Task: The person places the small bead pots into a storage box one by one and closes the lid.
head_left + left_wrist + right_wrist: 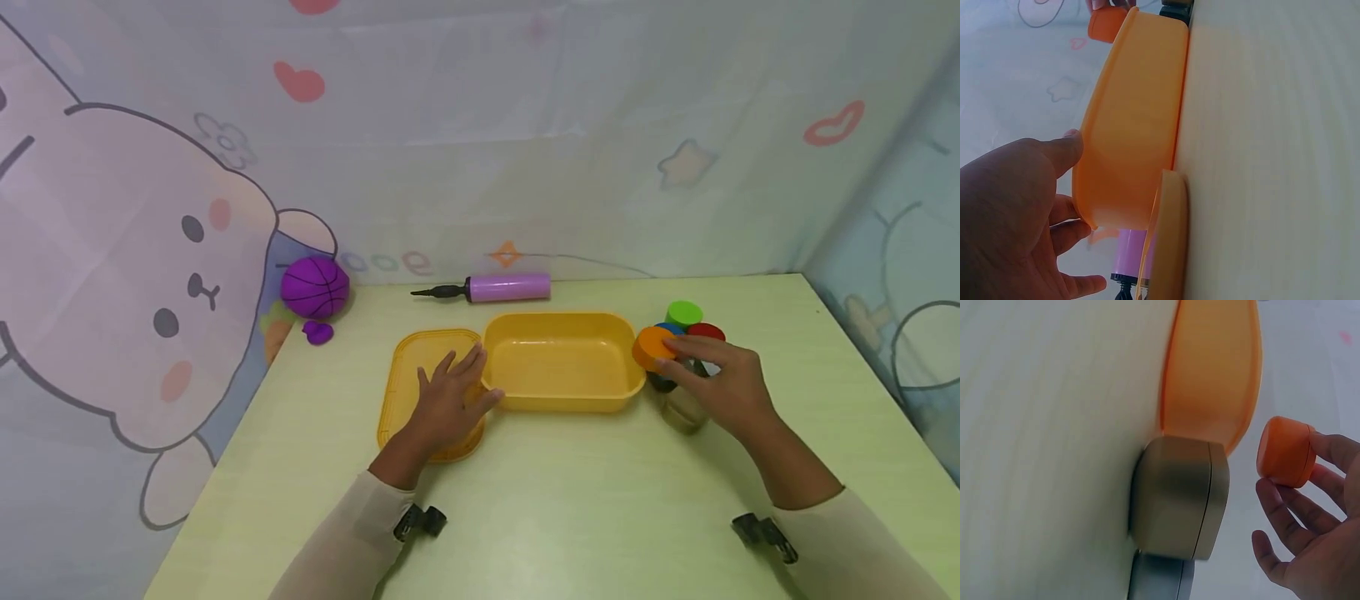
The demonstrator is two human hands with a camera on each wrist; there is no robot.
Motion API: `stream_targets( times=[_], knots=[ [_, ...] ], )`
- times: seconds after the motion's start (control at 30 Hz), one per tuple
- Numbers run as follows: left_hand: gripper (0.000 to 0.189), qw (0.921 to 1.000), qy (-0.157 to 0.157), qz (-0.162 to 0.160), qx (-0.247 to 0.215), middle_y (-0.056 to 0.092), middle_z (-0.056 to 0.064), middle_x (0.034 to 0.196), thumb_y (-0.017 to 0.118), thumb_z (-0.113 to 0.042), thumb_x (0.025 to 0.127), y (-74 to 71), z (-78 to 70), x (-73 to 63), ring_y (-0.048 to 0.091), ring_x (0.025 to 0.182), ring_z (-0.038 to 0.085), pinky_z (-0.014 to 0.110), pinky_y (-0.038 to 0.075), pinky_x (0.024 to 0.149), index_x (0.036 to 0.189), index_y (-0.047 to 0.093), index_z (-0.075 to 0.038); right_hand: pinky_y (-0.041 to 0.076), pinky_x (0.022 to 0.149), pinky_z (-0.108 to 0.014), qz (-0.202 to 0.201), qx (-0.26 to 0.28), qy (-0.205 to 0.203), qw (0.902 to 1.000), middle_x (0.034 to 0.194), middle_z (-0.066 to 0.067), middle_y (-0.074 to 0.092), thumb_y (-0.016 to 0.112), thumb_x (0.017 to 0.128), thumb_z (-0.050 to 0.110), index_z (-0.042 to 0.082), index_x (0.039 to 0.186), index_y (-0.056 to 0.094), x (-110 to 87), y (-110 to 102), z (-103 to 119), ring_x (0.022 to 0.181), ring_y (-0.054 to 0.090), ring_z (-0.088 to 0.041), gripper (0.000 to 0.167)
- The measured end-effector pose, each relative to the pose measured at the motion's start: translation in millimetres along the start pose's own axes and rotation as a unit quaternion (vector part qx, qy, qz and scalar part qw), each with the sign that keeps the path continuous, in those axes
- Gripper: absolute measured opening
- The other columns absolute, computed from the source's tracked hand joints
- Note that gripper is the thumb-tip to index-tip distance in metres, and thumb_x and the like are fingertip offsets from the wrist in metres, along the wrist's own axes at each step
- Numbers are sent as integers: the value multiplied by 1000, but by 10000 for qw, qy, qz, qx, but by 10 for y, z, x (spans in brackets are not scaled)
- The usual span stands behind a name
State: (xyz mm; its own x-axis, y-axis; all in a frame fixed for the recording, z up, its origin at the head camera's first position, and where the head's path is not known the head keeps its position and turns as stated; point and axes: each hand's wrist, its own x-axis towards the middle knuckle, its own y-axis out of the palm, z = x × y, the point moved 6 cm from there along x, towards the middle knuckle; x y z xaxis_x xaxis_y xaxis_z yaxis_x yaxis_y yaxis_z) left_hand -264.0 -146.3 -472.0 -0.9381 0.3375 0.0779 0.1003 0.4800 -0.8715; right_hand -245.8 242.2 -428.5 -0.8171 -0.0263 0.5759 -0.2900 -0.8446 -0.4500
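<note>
My right hand (731,387) pinches a small round orange container (651,348) between thumb and fingers. In the right wrist view this orange piece hangs above the table, by the right end of a yellow plastic tub (562,405). My left hand (447,407) reaches over a flat yellow lid (401,375), its fingers spread and touching the tub's left end. The left wrist view shows that thumb along the tub's rim. Beneath my right hand stand a brownish-gold rounded box (1172,500) and a dark grey one (1159,578).
Behind the right hand are round pieces: green (684,313), red (707,332) and a partly hidden blue one. A purple hand pump (510,287) lies along the back edge. A purple ball (315,287) and a small purple duck (318,332) are at the far left.
</note>
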Motion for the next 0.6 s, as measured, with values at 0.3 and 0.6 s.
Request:
stream_targets(
  times=[0.3, 0.6],
  knots=[
    [78, 9999, -37, -41, 95, 28, 0, 182, 56, -58, 110, -11, -14, -16, 22, 169, 47, 90, 0, 123, 173, 33, -17, 50, 93, -1, 167, 388, 286, 9987, 121, -25, 81, 90, 88, -1, 2, 122, 83, 128, 257, 66, 109, 62, 22, 35],
    [79, 9999, -66, -21, -82, 26, -2, 182, 57, -59, 110, 10, 1, -2, 19, 170, 45, 88, -5, 124, 173, 32, -17, 51, 88, -6, 438, 617, 780, 9941, 124, -19, 82, 86, 95, 11, 5, 126, 83, 243, 591, 134, 99, 75, -7, 31]
  ],
)
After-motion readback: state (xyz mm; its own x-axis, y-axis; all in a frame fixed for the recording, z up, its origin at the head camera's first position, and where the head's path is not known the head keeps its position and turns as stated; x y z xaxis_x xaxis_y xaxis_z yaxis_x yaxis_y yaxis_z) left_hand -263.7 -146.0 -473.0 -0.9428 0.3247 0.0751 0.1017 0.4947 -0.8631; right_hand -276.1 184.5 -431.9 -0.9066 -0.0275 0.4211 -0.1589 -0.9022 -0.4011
